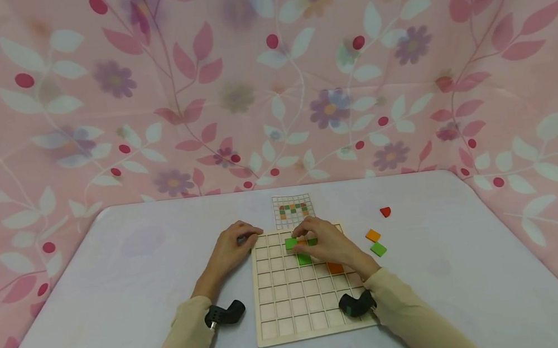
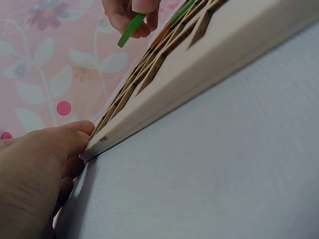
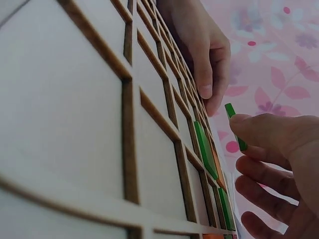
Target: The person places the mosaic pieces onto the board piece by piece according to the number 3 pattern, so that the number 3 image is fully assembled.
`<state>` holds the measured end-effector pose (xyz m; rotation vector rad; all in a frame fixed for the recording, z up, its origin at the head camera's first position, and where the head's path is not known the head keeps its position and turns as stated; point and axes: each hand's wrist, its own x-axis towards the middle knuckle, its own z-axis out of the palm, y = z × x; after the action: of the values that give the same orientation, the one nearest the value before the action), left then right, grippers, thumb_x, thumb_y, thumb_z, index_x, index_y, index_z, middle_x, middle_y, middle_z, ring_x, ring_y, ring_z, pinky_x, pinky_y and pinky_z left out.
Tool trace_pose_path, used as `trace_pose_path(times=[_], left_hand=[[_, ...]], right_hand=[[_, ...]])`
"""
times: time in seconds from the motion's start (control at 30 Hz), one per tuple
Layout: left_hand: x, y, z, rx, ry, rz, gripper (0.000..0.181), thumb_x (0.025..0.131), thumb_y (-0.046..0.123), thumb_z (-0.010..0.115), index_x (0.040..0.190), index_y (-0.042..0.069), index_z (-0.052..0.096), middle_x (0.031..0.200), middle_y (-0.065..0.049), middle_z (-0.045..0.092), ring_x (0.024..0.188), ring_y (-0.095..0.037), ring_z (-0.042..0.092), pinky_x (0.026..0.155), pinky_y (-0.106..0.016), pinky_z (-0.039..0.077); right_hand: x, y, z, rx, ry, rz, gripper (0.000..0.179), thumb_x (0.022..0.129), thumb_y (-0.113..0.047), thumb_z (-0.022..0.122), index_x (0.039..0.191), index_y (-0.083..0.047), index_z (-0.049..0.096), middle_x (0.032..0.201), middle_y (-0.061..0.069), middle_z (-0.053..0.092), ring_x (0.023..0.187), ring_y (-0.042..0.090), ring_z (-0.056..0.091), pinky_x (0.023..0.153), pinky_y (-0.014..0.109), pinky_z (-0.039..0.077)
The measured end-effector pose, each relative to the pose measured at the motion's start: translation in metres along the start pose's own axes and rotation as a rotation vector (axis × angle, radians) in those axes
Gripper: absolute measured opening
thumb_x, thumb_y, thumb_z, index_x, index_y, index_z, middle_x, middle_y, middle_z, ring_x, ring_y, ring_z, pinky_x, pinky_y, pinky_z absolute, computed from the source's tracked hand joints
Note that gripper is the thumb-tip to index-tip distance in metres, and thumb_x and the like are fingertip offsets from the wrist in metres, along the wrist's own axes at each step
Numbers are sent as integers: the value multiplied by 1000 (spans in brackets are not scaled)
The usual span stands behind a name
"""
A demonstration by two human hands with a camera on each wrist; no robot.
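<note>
A wooden grid board (image 1: 299,307) lies on the table with square recesses across it. My left hand (image 1: 234,246) holds its far left corner, thumb and fingers at the edge in the left wrist view. Between thumb and fingertips, my right hand (image 1: 330,242) pinches a thin green square tile (image 3: 236,127), tilted above the board's far rows. Set in the recesses near that hand are a green tile (image 1: 304,259) and an orange tile (image 1: 336,268). Another green tile (image 1: 312,242) shows beneath the right hand, which partly hides the far right of the board.
Behind the board lies a printed grid card (image 1: 293,200) with a coloured pattern. To the right are a loose orange square (image 1: 373,235), a green square (image 1: 379,249) and a red rounded piece (image 1: 386,212). A floral cloth (image 1: 270,85) hangs behind the white table.
</note>
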<state>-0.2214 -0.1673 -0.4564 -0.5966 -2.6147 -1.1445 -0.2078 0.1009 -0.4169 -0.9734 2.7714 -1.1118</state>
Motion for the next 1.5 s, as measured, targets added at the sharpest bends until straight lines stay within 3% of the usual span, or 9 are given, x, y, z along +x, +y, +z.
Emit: trace_pose_path(times=[0.2,0.7,0.9,1.5], left_hand=[[0,0,0,8,5,12,15,90,14,64,101,19,73,98,3,66,97,-14,61,85,-37,49],[0,1,-1,-4,8,13,14,90,13,64,101,17,73,98,2,66,96,-15,61,85,-38,50],[0,1,0,-13,13,19,14,90,13,64,100,16,73,97,2,66,96,-15,61,85,-38,50],[0,1,0,-16,3,-16,14,90,15,64,100,19,73,98,4,66,97,-13,61,86,-37,49]], right_hand=[[2,3,3,13,-13,20,28,80,-30,76,103,-17,66,105,-1,63,98,17,59,89,39,49],[5,6,9,-12,-27,11,25,82,-30,74,102,-17,67,102,-4,61,90,10,55,85,34,46],[6,5,11,-53,-13,2,25,81,-31,74,101,-17,68,102,-3,61,92,13,55,85,37,40],[5,4,10,-79,-32,-8,25,81,-29,75,101,-15,68,102,-2,60,94,15,55,84,36,37]])
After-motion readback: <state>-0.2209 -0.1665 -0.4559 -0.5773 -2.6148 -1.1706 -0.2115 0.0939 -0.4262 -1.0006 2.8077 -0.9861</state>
